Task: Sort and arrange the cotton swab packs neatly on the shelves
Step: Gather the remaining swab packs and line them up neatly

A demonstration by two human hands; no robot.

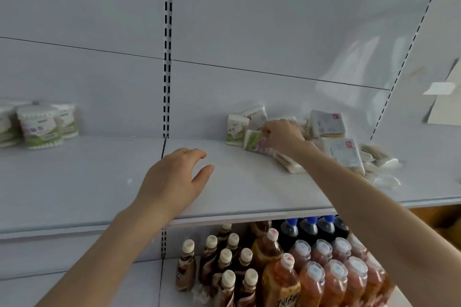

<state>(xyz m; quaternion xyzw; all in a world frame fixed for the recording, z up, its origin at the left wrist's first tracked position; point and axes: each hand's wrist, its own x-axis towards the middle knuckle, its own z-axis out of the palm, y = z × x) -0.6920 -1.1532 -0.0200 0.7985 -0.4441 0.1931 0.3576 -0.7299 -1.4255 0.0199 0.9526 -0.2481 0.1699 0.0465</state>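
Picking step, I'd say: the right hand [282,136] is curled on a green pack [253,139] at the left end of the pile [334,129], which sprawls behind and right of it. The left hand [174,179] hovers loose-fingered over the shelf [74,182], holding nothing (landing spot, probably). Next move needs a clean lift without dragging neighbours, then standing the pack square near the left hand.
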